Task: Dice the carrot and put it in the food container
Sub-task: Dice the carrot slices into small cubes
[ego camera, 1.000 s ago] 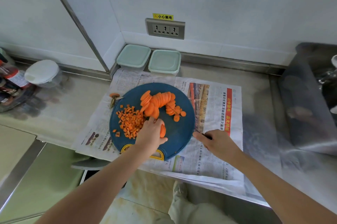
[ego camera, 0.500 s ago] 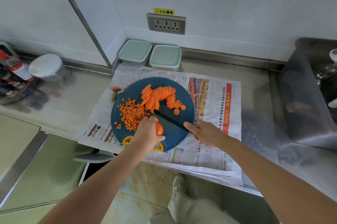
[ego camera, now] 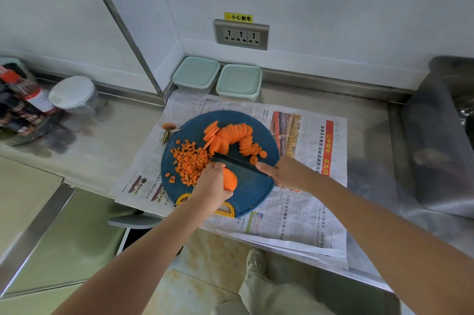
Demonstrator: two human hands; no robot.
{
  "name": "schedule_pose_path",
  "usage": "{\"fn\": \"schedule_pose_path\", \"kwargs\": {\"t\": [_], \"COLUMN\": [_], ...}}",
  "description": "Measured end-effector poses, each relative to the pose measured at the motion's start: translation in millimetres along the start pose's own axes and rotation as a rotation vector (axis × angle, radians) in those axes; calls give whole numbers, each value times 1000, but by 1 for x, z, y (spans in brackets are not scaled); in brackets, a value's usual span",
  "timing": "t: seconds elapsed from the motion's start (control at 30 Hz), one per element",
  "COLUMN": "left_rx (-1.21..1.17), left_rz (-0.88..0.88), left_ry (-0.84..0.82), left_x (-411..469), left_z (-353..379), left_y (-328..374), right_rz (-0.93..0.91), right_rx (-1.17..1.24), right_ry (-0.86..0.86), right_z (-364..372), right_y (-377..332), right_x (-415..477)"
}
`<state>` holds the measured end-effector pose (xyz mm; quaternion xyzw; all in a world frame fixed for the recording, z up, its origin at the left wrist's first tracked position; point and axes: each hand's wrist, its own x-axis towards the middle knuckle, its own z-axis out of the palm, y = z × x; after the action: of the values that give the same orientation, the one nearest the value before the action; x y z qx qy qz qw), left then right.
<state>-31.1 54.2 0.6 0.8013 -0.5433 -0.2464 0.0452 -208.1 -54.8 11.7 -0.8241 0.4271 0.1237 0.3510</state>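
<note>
left hand: the left hand [ego camera: 213,186] curled over a carrot piece [ego camera: 230,179] near the middle of the board, fingertips pressing it down.
right hand: the right hand [ego camera: 284,173] gripped the handle of a knife [ego camera: 237,162]; the handle itself was hidden in the fist.
knife: dark blade lay on the board, running left and far from the right hand, just beside the left fingers.
carrot: carrot rounds [ego camera: 236,135] fanned in an arc on the far half; diced carrot [ego camera: 191,160] heaped on the left side.
board: round blue cutting board [ego camera: 256,191] on a newspaper [ego camera: 295,214] spread over the steel bench [ego camera: 102,150].
containers: left container [ego camera: 196,74] and right container [ego camera: 239,81], both lidded, side by side against the far wall, well apart from the carrot.
scrap: carrot top [ego camera: 168,126] on the paper just left of the board.
far left: white-lidded jar [ego camera: 73,92] beside bottles [ego camera: 23,104].
</note>
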Motion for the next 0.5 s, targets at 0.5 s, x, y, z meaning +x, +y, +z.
{"fn": "schedule_pose_path", "kwargs": {"t": [0.5], "left_rx": [-11], "left_rz": [49], "left_ry": [13], "left_x": [7], "left_z": [3], "left_y": [6], "right_rz": [108], "right_rx": [147], "right_ry": [23], "right_z": [2], "right_y": [20], "right_x": [9]}}
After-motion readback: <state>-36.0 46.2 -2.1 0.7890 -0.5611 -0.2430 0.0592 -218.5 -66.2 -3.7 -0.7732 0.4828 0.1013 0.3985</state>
